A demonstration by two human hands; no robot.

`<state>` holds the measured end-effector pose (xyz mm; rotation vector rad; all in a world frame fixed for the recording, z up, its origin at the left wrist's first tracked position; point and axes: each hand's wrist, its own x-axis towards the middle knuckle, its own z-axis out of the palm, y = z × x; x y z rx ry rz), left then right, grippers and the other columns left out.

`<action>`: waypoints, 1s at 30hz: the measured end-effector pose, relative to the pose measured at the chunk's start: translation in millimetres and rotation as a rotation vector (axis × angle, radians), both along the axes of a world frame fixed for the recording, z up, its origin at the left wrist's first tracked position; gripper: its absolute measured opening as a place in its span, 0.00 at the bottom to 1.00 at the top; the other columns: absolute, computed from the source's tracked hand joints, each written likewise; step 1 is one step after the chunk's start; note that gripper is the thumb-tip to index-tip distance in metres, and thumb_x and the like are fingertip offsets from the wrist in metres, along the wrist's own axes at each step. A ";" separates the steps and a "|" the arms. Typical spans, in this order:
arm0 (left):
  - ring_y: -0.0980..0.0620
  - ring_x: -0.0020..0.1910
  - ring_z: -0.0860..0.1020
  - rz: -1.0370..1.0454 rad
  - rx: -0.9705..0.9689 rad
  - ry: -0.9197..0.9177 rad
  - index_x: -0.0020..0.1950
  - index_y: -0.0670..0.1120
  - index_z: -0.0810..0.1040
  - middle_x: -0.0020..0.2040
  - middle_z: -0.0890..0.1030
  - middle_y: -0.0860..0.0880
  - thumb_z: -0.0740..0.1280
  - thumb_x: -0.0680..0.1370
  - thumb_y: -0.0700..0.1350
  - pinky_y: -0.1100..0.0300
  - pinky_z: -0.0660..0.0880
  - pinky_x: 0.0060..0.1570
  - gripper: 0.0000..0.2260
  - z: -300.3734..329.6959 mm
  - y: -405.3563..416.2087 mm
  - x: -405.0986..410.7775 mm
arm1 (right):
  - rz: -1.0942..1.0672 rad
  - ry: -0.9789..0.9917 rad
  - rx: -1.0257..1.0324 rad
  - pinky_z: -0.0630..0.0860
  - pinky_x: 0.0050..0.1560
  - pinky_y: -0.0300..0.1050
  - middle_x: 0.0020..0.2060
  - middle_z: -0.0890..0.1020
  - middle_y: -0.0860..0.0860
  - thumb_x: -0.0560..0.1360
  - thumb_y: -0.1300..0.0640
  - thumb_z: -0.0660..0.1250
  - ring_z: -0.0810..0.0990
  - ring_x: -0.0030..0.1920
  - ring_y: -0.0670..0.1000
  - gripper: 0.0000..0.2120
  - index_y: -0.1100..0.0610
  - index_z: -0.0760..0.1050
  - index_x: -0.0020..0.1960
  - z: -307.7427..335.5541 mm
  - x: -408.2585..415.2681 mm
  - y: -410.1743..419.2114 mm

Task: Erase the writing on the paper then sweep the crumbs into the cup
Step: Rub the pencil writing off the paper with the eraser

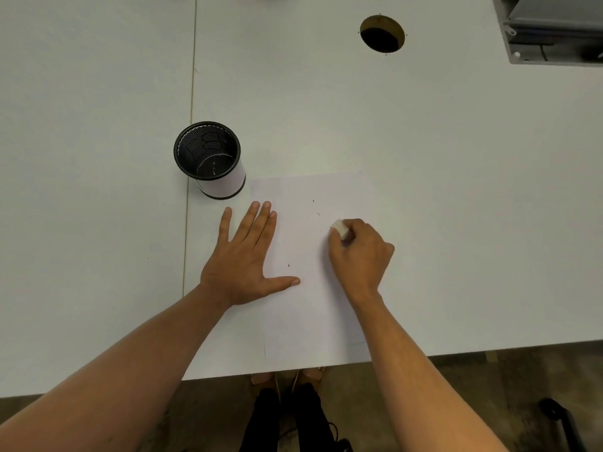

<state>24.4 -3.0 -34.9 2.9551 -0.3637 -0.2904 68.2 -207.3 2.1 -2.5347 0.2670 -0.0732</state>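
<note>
A white sheet of paper (306, 314) lies on the white table near its front edge. A few small dark crumbs (317, 213) dot the upper part of the sheet, and I see no clear writing. My left hand (243, 259) lies flat with fingers spread on the paper's left edge. My right hand (360, 252) grips a white eraser (339, 228), pressed on the sheet right of centre. A black mesh cup (208, 158) with a white band stands upright just beyond the paper's top left corner, close to my left fingertips.
A round cable hole (382, 33) opens in the table at the back right. A grey metal frame (554, 31) sits in the far right corner. A seam (191, 125) between two tabletops runs down left of the cup. The table's front edge (456, 352) is close below the paper.
</note>
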 end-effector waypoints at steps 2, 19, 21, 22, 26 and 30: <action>0.46 0.82 0.44 -0.003 -0.008 -0.005 0.82 0.41 0.48 0.83 0.47 0.44 0.46 0.72 0.80 0.32 0.46 0.76 0.52 0.3 -0.4 -0.4 | 0.092 -0.019 0.023 0.65 0.44 0.47 0.35 0.81 0.47 0.74 0.56 0.67 0.79 0.37 0.51 0.03 0.53 0.80 0.45 1.1 -3.0 9.8; 0.46 0.82 0.44 -0.006 -0.006 -0.014 0.82 0.41 0.48 0.83 0.47 0.44 0.46 0.73 0.79 0.32 0.46 0.76 0.52 -1.4 -0.1 -0.5 | 0.163 -0.030 0.053 0.70 0.45 0.49 0.35 0.82 0.47 0.75 0.53 0.67 0.79 0.38 0.50 0.05 0.53 0.80 0.47 -1.4 -15.0 18.1; 0.46 0.82 0.44 -0.016 -0.019 -0.020 0.82 0.41 0.49 0.83 0.48 0.43 0.44 0.73 0.79 0.33 0.45 0.77 0.51 -1.9 0.9 -0.4 | 0.308 0.001 0.045 0.68 0.48 0.47 0.40 0.83 0.47 0.75 0.51 0.67 0.79 0.42 0.49 0.09 0.53 0.81 0.52 -3.6 -21.9 35.7; 0.46 0.82 0.45 -0.023 -0.021 -0.022 0.82 0.41 0.49 0.83 0.48 0.43 0.44 0.73 0.78 0.33 0.44 0.77 0.51 -1.9 1.4 0.1 | 0.337 0.012 0.040 0.66 0.48 0.47 0.41 0.84 0.48 0.75 0.50 0.67 0.80 0.43 0.49 0.10 0.53 0.80 0.53 -4.7 -23.3 42.4; 0.46 0.82 0.44 -0.014 -0.010 -0.027 0.82 0.41 0.48 0.83 0.47 0.44 0.46 0.73 0.79 0.33 0.45 0.77 0.51 -3.2 0.7 -0.1 | 0.238 0.009 0.027 0.65 0.46 0.47 0.40 0.83 0.47 0.75 0.50 0.66 0.79 0.42 0.50 0.09 0.53 0.80 0.52 -5.2 -13.3 34.1; 0.47 0.82 0.43 0.000 -0.004 -0.028 0.82 0.42 0.47 0.83 0.45 0.45 0.48 0.72 0.80 0.33 0.45 0.77 0.52 -3.6 0.5 -0.1 | 0.035 -0.004 0.011 0.65 0.45 0.47 0.35 0.81 0.47 0.75 0.52 0.66 0.78 0.38 0.51 0.06 0.53 0.79 0.46 -1.8 -0.8 2.3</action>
